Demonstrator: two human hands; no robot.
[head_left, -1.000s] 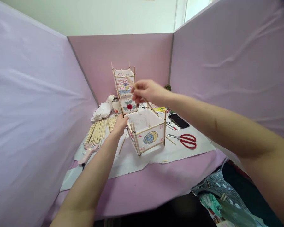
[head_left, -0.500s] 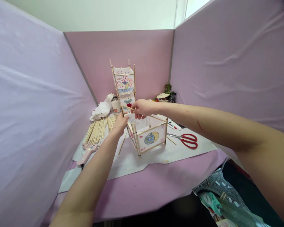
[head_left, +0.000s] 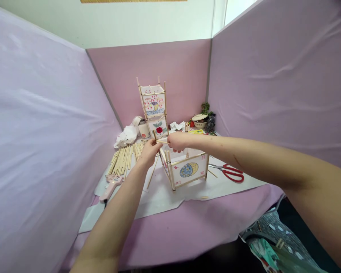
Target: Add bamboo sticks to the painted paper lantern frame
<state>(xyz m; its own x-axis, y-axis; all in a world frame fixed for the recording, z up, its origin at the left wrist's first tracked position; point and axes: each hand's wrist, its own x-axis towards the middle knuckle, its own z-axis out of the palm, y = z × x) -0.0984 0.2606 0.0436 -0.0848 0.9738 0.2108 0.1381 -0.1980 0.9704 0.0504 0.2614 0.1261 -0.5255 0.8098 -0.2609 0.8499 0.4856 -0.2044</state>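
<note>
A square lantern frame of thin sticks with drawn-on white paper panels stands on the table in front of me. My left hand is closed around its far left corner post. Above the frame's back edge, my right hand pinches a thin wooden stick, whose left end reaches the fingers of my left hand at that corner. My right hand hides part of the frame's far side. Behind stands a taller two-tier lantern with a moon panel above a red flower panel.
Many loose sticks lie at the left, with a pink glue gun nearer me. Red-handled scissors rest at the right. A white jar, crumpled white plastic and a lidded bowl stand at the back.
The stick in my right hand has come down from a raised slant to lie nearly level at the corner by my left hand. The whole view has shifted slightly.
</note>
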